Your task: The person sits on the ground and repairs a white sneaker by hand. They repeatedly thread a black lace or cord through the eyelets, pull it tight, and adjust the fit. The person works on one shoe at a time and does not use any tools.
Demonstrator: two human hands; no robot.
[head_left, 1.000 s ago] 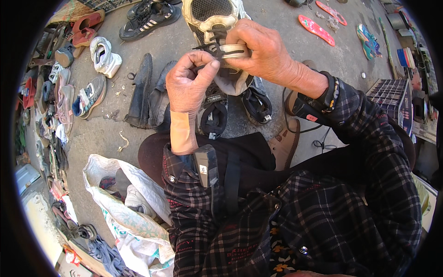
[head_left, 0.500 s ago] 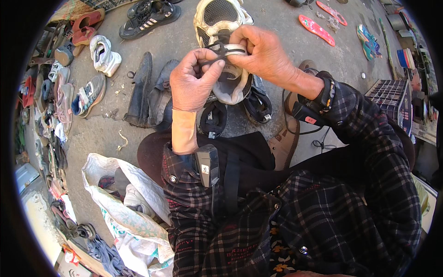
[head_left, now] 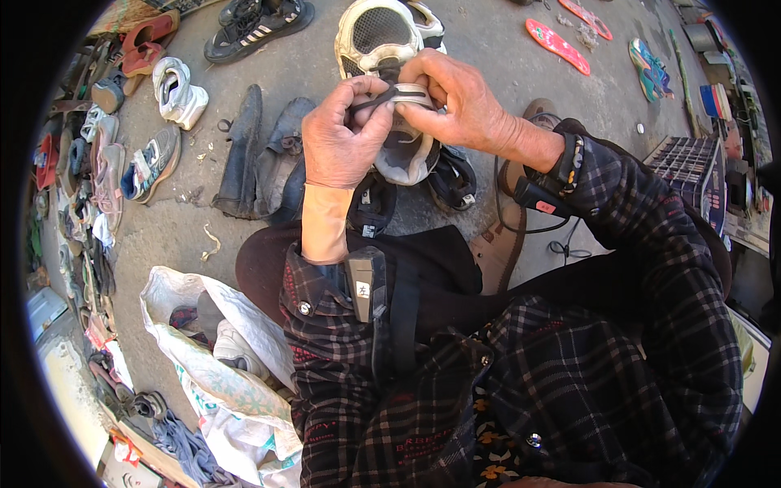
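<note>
A white sneaker [head_left: 382, 37] with grey mesh at its toe stands upright on the ground in front of me, toe pointing away. Between my left hand [head_left: 346, 134] and the shoe runs a dark shoelace [head_left: 374, 102], pinched by the left thumb and forefinger. My right hand [head_left: 460, 102] is closed on a pale band at the sneaker's lacing, with the dark lace lying across it; what its fingertips grip underneath is partly hidden. Close below the sneaker's heel lie a pair of black open shoes [head_left: 451, 179].
Black slip-ons [head_left: 240, 154], a white sneaker [head_left: 179, 93], a grey sneaker [head_left: 153, 165] and a black striped sneaker [head_left: 260, 31] lie to the left. An open white sack [head_left: 159, 297] with shoes stands lower left. Pink insoles [head_left: 557, 46] and a plastic crate [head_left: 683, 159] are at right.
The hands stay at the sneaker, fingers shifting slightly on the lace. A loose bit of lace above the fingers no longer stands out. The whole view has shifted a little.
</note>
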